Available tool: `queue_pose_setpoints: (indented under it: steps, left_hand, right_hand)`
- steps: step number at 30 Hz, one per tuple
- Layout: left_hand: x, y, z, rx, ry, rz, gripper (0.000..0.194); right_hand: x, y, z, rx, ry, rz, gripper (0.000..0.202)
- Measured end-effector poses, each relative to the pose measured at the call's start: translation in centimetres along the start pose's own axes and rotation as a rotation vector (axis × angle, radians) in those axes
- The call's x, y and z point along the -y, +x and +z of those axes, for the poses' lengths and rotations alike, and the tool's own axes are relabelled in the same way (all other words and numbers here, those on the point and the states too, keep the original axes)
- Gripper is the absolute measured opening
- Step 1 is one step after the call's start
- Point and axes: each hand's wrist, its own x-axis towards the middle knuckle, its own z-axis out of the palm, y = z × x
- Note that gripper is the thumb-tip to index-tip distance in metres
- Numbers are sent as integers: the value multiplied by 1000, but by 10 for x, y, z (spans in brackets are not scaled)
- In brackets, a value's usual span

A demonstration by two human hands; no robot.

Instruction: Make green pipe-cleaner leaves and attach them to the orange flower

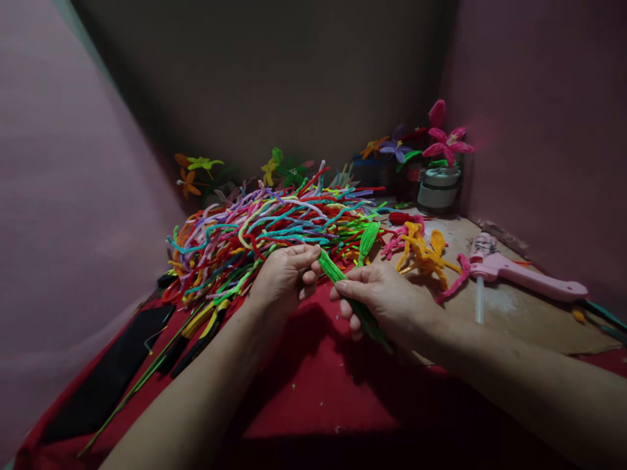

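Note:
Between my hands is a bright green leaf made of pipe cleaners (332,266), slanting down to the right. My left hand (287,271) pinches its upper end between thumb and fingers. My right hand (377,297) grips it around the middle, and its lower end sticks out below my fingers in shadow. Just beyond, a second green leaf (368,243) stands close to the pile. A large heap of many-coloured pipe cleaners (284,219) lies right behind my left hand.
Right of my hands, orange pipe-cleaner flowers (427,253) and a pink glue gun (526,274) rest on cardboard (533,326). Yellow-and-black pliers (208,323), green stems (142,382) and a dark flat object (105,372) lie at left. Finished flowers (445,143) stand at the back.

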Motion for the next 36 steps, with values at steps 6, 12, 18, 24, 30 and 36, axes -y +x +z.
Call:
queue_pose_setpoints:
  steps: [6,12,18,24,30,36]
  left_hand:
    - [2,-4,9,60,146,-21,29]
    - [8,-8,16,-117,246,84,34]
    - [7,-8,15,-252,373,210,31]
    - [6,-4,11,-202,343,201,36]
    - [6,0,7,87,126,-146,25]
    - [14,-3,16,3,192,-87,28]
  right_hand:
    - [3,-2,-4,-38,34,30,13]
    - [1,0,-1,16,75,86,15]
    - [0,-2,1,93,138,173,18]
    - [-2,0,-3,107,135,165,17]
    - [0,1,-9,99,120,151,17]
    - [0,2,-10,110,124,122,15]
